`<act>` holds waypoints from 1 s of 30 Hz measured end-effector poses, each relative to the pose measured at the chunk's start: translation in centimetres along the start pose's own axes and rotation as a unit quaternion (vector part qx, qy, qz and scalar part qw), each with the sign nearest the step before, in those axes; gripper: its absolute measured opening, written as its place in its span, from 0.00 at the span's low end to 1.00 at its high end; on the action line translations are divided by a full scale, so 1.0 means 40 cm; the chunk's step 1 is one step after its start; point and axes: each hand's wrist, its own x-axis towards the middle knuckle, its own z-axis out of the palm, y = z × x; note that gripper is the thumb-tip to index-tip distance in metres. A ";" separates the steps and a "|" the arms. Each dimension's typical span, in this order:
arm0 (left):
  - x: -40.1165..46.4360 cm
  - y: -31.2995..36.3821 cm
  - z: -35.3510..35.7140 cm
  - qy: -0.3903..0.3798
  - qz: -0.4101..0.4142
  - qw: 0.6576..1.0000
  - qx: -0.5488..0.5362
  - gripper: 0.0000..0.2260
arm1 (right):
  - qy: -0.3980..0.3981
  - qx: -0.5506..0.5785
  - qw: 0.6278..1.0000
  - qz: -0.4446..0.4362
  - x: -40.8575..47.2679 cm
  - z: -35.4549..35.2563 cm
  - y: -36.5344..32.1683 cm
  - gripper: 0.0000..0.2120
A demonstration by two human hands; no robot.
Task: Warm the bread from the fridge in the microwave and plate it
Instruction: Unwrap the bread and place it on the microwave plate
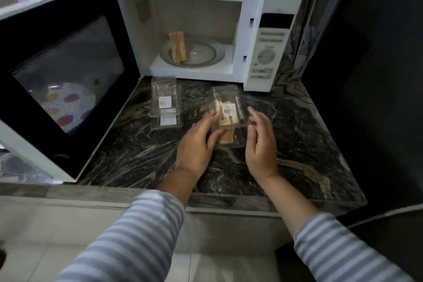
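A white microwave [272, 30] stands at the back of the counter with its door [59, 71] swung wide to the left. Inside, two bread slices [178, 46] stand on edge on the glass turntable [206, 57]. A clear plastic pack of bread [226, 119] with a barcode label lies on the dark marble counter [137, 151]. My left hand [196, 142] holds the pack's left side, thumb and fingers curled round it. My right hand [261, 142] hovers just right of the pack, fingers relaxed, not gripping. An empty clear pack [165, 103] lies to the left.
The open microwave door takes up the left of the counter; a spotted plate shows through its mesh window. A dark wall or appliance [377, 75] bounds the right side. The counter's front edge [229, 199] runs just beyond my sleeves.
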 end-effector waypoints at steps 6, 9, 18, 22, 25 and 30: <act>0.123 0.059 -0.037 0.059 0.026 0.998 0.007 0.14 | -0.061 0.007 0.975 0.214 0.028 0.070 -0.044 0.21; 0.168 0.054 -0.064 0.056 0.043 0.997 0.012 0.11 | -0.086 -0.018 0.965 0.247 0.079 0.114 -0.060 0.22; 0.275 -0.021 -0.101 0.039 0.034 0.997 -0.052 0.08 | -0.098 -0.160 0.950 0.249 0.171 0.201 -0.081 0.20; 0.287 -0.029 -0.093 0.035 0.045 0.997 -0.046 0.07 | -0.099 -0.212 0.931 0.279 0.200 0.225 -0.089 0.20; 0.288 -0.022 -0.092 0.032 0.043 0.997 -0.048 0.06 | -0.092 -0.240 0.923 0.288 0.216 0.233 -0.093 0.21; 0.286 -0.018 -0.093 0.006 0.051 0.998 -0.026 0.07 | -0.082 -0.193 0.926 0.315 0.239 0.194 -0.115 0.15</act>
